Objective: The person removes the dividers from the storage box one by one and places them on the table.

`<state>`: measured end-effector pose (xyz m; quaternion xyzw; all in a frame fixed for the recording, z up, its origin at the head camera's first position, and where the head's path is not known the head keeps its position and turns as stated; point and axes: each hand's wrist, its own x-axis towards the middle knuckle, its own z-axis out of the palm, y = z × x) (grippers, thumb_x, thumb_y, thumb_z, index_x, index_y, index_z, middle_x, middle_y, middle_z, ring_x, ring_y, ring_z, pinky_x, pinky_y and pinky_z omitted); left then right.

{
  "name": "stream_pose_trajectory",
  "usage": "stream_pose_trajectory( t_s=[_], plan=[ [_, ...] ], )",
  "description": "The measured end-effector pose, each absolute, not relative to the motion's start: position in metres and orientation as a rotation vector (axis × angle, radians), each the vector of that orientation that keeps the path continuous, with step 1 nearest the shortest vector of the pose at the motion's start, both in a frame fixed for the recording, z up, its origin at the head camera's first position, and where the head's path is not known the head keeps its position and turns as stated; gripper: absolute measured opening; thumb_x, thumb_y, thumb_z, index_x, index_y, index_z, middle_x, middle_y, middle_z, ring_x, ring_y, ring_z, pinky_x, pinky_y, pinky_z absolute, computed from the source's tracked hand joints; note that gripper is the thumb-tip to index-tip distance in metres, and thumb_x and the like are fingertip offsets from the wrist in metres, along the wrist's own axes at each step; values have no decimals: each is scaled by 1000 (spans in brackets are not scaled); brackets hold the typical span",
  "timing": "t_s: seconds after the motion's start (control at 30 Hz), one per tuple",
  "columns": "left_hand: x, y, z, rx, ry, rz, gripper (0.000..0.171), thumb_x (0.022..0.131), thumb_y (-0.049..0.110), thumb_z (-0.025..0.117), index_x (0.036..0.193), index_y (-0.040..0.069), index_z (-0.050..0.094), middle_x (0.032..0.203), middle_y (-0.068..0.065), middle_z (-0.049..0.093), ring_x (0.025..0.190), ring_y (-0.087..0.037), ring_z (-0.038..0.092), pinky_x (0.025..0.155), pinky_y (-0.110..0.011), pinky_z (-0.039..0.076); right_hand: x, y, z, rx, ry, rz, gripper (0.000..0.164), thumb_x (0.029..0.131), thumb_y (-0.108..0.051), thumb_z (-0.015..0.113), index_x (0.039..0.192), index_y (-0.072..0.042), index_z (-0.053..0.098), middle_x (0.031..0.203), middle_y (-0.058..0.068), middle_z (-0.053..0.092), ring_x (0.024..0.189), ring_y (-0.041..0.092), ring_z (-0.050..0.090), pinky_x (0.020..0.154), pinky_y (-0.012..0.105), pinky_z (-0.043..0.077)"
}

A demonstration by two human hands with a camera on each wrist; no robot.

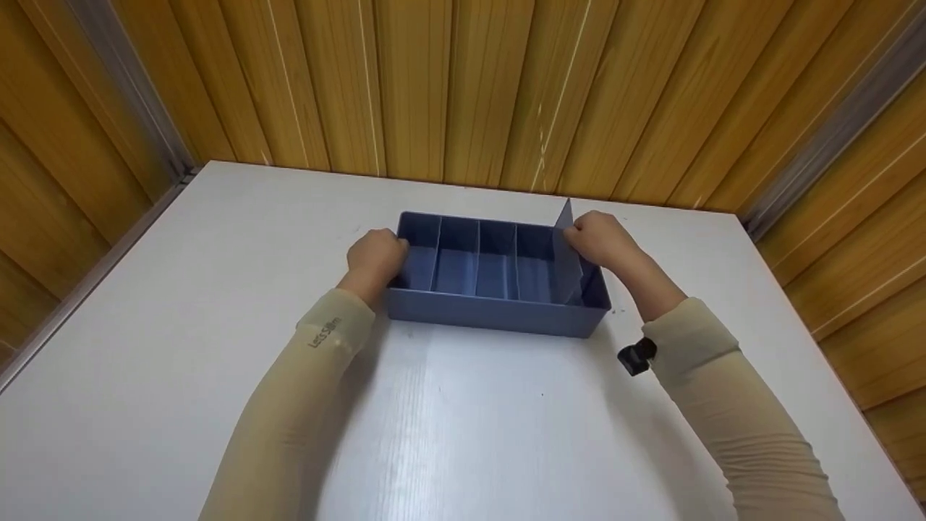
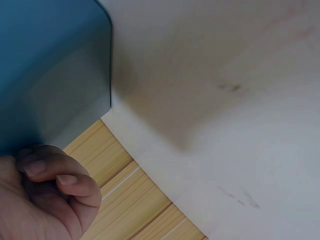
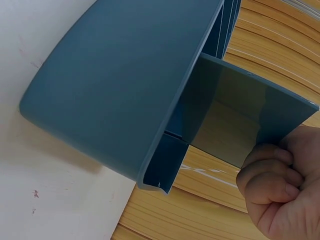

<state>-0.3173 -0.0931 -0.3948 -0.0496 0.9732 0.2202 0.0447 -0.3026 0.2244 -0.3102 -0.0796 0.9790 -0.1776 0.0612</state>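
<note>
A blue-grey plastic bin (image 1: 492,315) with upright dividers stands on the white table in the head view. My left hand (image 1: 377,258) grips the bin's left end wall, its fingers curled over the rim. At the other end, my right hand (image 1: 600,237) pinches a flat divider panel (image 1: 567,260) by its far upper edge. That panel sits tilted, its far corner raised above the rim and its lower part inside the bin. In the right wrist view the panel (image 3: 230,110) sticks out past the rim, with curled fingers at its outer corner. Several other dividers stand level inside.
The white table (image 1: 463,434) extends around the bin. Wood-patterned panel walls (image 1: 405,87) rise behind and at both sides. A small black clip-like piece (image 1: 636,357) is attached at the right sleeve's cuff.
</note>
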Motion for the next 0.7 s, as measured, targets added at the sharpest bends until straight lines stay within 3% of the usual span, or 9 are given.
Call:
stream_pose_trajectory(
  t_s=[0.7],
  plan=[
    [-317,-93,-395,-150,2966,683,41,104,26,41,100,-1,71,110,-18,74,85,-26,59,87,-46,56,-301,226,-305,-245,2960,-532,35,96,-11,41,62,-13,38,59,-4,38,61,15,40,61,30,34]
  ],
)
